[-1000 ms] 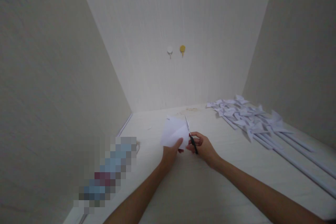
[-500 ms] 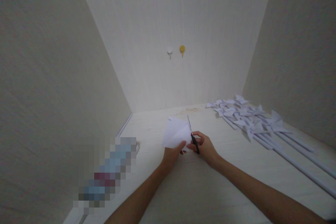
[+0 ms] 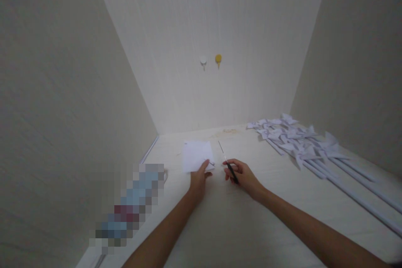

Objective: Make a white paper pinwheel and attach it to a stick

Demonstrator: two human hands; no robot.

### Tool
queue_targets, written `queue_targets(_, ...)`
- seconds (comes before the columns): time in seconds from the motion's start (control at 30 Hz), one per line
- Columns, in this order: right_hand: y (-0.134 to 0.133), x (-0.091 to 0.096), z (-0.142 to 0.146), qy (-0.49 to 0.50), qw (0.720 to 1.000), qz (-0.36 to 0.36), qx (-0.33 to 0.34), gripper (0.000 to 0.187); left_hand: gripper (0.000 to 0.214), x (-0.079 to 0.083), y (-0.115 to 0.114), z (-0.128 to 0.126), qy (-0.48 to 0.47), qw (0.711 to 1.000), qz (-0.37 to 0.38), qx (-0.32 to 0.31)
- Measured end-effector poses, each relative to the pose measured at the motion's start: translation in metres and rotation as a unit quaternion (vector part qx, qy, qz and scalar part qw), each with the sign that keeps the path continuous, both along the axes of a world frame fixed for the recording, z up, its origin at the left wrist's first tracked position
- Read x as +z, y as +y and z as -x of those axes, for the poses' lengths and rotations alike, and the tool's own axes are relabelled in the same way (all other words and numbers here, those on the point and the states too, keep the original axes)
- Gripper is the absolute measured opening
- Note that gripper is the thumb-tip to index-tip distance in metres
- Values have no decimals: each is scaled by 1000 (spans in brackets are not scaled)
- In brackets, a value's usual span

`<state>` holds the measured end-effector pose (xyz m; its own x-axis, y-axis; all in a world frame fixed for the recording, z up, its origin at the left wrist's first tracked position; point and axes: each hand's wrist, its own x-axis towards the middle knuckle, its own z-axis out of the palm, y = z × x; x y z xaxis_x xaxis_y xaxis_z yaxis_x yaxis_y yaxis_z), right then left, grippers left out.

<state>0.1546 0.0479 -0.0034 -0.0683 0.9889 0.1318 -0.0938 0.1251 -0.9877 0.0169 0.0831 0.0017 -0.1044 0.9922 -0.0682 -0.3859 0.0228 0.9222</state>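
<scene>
My left hand pinches the lower right corner of a white sheet of paper, thumb on top and fingers underneath. A small dark mark shows near the sheet's upper left corner. To the right, my right hand grips a pair of black-handled scissors. Their thin blades look closed and point up and away, a little apart from the paper's right edge.
Several white paper pinwheels on long white sticks lie at the right. A blurred-out bluish object stands on the left. Light brown specks mark the table near the back wall, where a white hook and a yellow hook hang.
My left hand has moved left with the paper, away from the scissors. The sheet now appears flatter and squarer. My right hand keeps the scissors in nearly the same place.
</scene>
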Motion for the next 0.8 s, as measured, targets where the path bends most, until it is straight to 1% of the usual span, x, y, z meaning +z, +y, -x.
queue_targets(0.13,-1,2,0,-25,999,8,44,35,10,1,9,5,-92,996,6,9)
queue_targets(0.2,0,1,0,-51,997,17,58,32,6,3,11,7,-121,993,12,13)
queue_targets(0.3,0,-2,1,-84,994,23,63,26,7,4,12,8,-151,988,12,18)
queue_targets(0.43,0,-6,0,-100,992,30,71,22,7,5,11,8,-158,987,10,12)
queue_targets(0.6,2,-9,-1,-91,993,14,73,21,6,6,10,7,-151,988,12,12)
queue_targets(0.8,1,-7,1,-85,994,26,69,20,6,5,11,9,-154,988,12,3)
